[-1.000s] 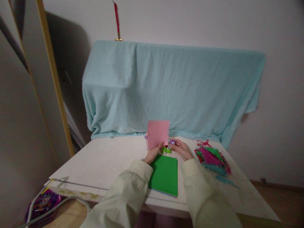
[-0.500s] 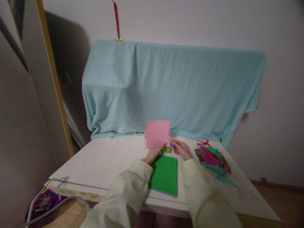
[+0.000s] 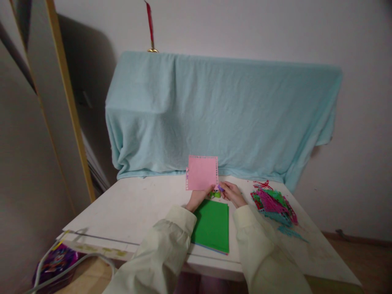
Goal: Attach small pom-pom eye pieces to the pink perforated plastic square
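A square pink sheet of paper point(image 3: 202, 173) stands tilted up above the table, with rows of small holes along its edges. My left hand point(image 3: 199, 199) grips it at the bottom edge, thumb on the front. Closed around a small purple hole punch point(image 3: 221, 188), my right hand point(image 3: 232, 193) is at the sheet's lower right corner. Whether the punch's jaws are around the paper is too small to tell. Behind and below the hands lies a small bright green object point(image 3: 217, 194), partly hidden. Nearer to me is a stack of coloured paper with a green sheet point(image 3: 211, 225) on top.
On the right of the white table point(image 3: 122, 212) is a heap of punched paper pieces point(image 3: 274, 204) in pink, green, red and blue. A light blue cloth point(image 3: 226, 118) covers something at the back. A pale cable point(image 3: 94, 256) loops at the front left.
My right hand has moved slightly left, bringing the purple punch to the pink sheet's corner. The sheet has shifted a little. My left hand keeps its hold.
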Available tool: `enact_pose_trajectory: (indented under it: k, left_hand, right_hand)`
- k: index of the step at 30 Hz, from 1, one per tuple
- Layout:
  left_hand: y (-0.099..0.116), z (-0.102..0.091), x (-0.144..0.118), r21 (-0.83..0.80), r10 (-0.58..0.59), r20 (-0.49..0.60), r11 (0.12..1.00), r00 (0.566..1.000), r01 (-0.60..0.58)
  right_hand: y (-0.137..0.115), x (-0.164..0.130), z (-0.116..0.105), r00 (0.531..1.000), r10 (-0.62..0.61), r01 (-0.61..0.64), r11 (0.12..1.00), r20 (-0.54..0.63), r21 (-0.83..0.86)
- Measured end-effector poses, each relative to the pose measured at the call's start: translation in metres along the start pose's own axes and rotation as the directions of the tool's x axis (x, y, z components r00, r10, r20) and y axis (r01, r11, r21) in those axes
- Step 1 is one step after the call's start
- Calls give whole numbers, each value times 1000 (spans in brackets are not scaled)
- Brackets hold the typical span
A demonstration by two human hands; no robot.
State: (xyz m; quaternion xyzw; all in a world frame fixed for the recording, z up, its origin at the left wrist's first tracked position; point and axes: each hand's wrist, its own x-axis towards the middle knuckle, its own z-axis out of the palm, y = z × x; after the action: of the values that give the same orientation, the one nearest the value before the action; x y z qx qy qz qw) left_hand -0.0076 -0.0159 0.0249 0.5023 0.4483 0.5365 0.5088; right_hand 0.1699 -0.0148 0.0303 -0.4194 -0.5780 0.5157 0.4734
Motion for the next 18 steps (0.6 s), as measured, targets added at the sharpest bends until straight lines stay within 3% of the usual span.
enact_pose_trajectory:
  k: [4,11,18]
  left_hand:
    - [-4,0,3,71,91,-8,993,996,-90]
    - [-12,-1,6,74,138,36,987,990,-140]
    - [-9,-4,2,222,135,25,965,991,-137]
  right_hand:
    - [-4,0,2,999,9,-9,1000,43,3]
    - [-7,-3,5,995,9,-11,1000,100,16]
    - [0,0,2,998,-42,43,999,38,-27]
